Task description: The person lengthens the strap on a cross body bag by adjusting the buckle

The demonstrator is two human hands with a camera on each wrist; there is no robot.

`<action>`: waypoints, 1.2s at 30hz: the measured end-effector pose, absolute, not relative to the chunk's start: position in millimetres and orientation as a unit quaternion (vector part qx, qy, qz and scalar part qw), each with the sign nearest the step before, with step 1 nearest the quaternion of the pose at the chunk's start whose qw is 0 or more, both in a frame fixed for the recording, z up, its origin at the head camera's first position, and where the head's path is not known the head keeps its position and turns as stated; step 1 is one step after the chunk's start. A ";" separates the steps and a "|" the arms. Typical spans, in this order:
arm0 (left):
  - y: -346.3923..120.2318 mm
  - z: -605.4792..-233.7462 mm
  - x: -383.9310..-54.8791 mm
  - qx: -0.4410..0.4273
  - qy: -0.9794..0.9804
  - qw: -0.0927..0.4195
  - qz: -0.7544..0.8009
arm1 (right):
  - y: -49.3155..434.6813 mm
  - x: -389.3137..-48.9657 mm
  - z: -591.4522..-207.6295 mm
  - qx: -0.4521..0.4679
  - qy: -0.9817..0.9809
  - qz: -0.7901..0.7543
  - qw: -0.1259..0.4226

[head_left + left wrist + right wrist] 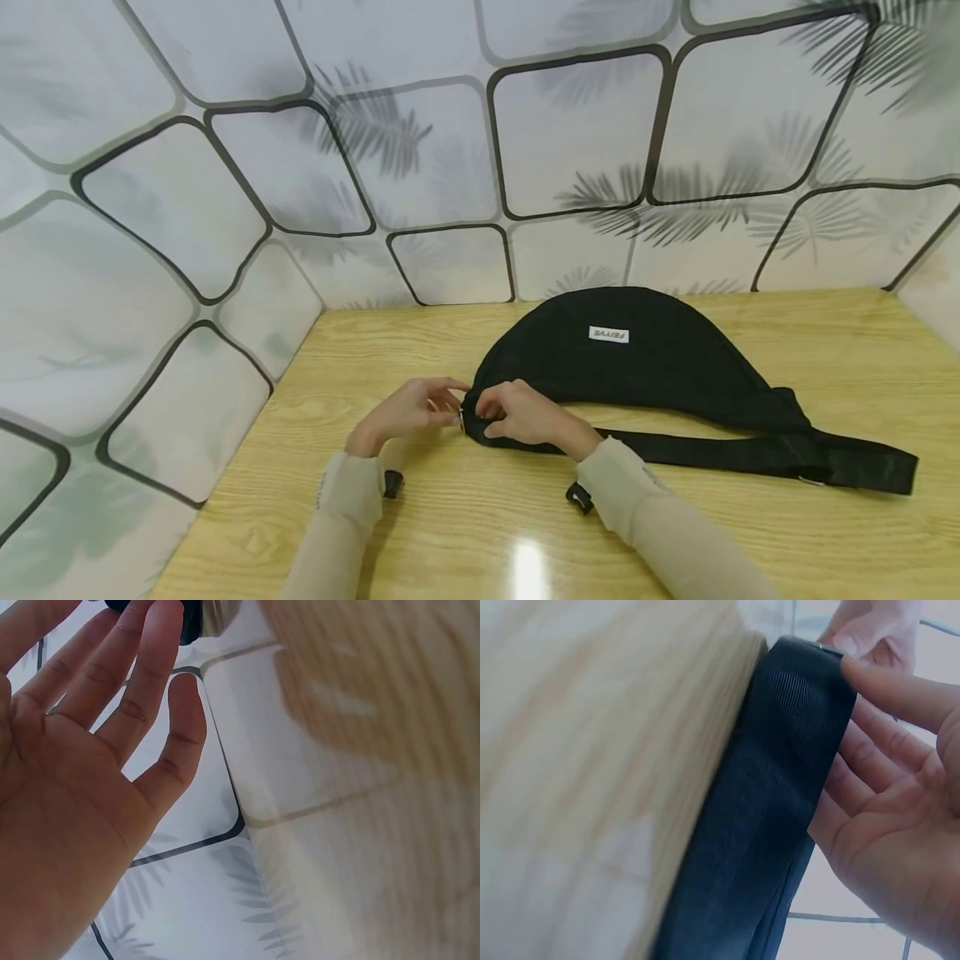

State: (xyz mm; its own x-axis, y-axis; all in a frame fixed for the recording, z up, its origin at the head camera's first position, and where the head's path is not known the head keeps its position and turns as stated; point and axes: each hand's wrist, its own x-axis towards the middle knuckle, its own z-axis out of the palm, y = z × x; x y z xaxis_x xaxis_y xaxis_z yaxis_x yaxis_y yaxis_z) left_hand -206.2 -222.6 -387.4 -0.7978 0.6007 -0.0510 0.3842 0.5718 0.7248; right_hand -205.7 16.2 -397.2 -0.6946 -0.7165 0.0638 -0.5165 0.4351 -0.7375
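A black waist bag (637, 358) with a small white label (609, 334) lies on the wooden table, label upside down. Its black webbing strap (697, 450) runs along the near side. At the bag's left end, my left hand (408, 414) pinches the edge of the strap beside a small metal buckle (462, 419); in the left wrist view its fingertips meet black material at the top. Close on the right, my right hand (528, 417) grips the strap, thumb on one face and fingers behind, as the right wrist view shows. The strap (757, 795) stands on edge there.
The wooden table (300, 500) meets patterned wall panels (435, 167) at the back and left. A folded strap end (870, 462) with a metal ring (812, 481) lies on the right. Black camera pieces sit under both cuffs.
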 end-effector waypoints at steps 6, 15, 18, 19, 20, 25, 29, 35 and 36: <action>-220.7 -385.3 -204.7 0.280 0.874 0.149 0.369 | 11.5 -202.4 -396.0 -0.354 0.839 -0.394 0.123; -218.3 -388.2 -206.4 0.292 0.866 0.148 0.377 | 13.0 -207.9 -403.5 -0.309 0.836 -0.437 0.122; -217.3 -388.5 -206.8 0.301 0.860 0.154 0.382 | 14.9 -210.1 -403.9 -0.268 0.825 -0.472 0.155; -216.9 -388.3 -206.9 0.303 0.858 0.156 0.383 | 15.5 -211.1 -404.0 -0.256 0.819 -0.485 0.165; -216.5 -388.1 -207.0 0.306 0.858 0.156 0.383 | 16.1 -212.0 -403.8 -0.245 0.812 -0.500 0.175; -212.0 -386.6 -208.6 0.320 0.861 0.141 0.370 | 18.6 -216.0 -402.0 -0.210 0.772 -0.565 0.203; -206.5 -386.5 -211.3 0.318 0.866 0.127 0.364 | 20.2 -216.1 -401.0 -0.203 0.748 -0.597 0.206; -201.8 -384.3 -210.8 0.293 0.874 0.111 0.372 | 24.0 -213.9 -399.3 -0.216 0.770 -0.584 0.139; -201.5 -383.9 -210.9 0.290 0.874 0.108 0.374 | 24.9 -213.2 -398.6 -0.219 0.782 -0.571 0.119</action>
